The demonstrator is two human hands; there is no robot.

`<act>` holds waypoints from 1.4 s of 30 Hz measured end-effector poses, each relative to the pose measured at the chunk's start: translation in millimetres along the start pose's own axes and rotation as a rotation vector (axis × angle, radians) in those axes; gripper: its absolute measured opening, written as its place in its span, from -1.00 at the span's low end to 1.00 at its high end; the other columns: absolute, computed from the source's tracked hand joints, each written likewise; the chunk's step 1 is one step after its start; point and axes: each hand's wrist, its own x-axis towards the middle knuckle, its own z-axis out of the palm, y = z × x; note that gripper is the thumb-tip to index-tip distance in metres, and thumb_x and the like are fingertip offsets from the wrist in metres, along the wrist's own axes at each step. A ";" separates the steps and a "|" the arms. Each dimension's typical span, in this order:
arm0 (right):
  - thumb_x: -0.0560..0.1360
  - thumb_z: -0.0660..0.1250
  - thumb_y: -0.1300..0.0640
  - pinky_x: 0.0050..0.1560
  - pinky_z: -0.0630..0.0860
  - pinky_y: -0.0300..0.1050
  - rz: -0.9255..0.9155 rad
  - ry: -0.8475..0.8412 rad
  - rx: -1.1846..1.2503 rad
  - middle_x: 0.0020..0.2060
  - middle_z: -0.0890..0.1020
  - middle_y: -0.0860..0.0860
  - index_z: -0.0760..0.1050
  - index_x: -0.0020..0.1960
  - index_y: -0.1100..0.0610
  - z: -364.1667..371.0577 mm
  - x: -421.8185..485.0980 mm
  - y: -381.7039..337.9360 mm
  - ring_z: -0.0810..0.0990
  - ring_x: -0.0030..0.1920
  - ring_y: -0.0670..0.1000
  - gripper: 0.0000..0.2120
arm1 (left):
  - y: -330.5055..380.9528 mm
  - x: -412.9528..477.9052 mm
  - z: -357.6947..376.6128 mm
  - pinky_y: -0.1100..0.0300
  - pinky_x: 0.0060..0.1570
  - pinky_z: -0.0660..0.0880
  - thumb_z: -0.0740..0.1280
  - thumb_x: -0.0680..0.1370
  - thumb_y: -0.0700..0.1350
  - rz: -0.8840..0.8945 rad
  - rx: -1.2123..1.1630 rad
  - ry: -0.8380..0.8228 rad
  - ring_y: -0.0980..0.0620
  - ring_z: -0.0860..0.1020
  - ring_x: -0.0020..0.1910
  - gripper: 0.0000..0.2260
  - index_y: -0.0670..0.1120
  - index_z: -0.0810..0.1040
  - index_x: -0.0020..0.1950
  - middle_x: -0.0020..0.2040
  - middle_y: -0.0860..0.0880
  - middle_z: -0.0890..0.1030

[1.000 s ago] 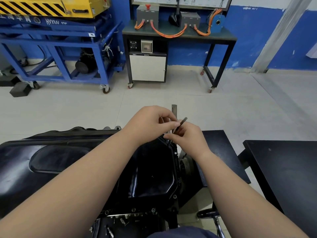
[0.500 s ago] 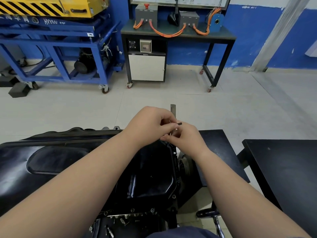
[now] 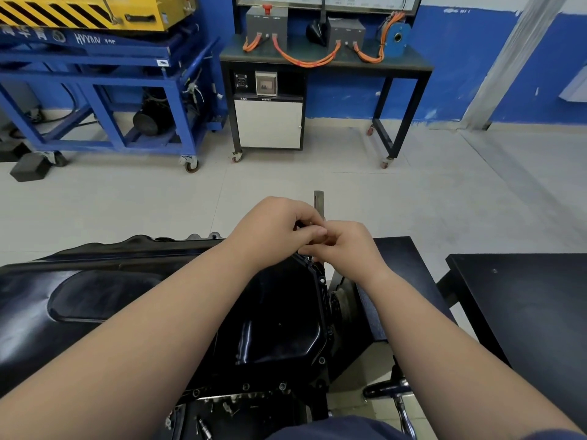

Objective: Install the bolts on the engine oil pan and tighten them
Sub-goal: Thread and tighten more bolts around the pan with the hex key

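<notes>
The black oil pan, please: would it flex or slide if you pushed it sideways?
Probably stiff: the oil pan looks like deep pressed metal. It likely won't slide, since bolt heads already sit along its flange. Its glossy surface may feel slippery.

Oil pan [image 3: 276,315] in front of me is glossy black metal, smooth enough to catch reflections. Flange bolts [image 3: 321,360] look like bright bare metal. Table [image 3: 524,312] on my right is matt black.

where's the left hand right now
Head view, centre: the left hand sits over the far right corner of the black oil pan, touching the right hand.
</notes>
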 end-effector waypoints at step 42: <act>0.36 0.48 0.21 -0.15 0.58 0.08 -0.007 0.041 -0.064 -0.35 0.64 -0.02 0.58 -0.20 0.17 5.1 -0.3 4.8 0.64 -0.33 0.05 -0.91 | -1.2 1.8 -1.8 0.26 -0.07 0.46 0.38 0.48 -0.01 -0.006 0.030 0.076 0.12 0.53 -0.11 -0.73 0.01 0.54 0.17 -0.01 0.08 0.56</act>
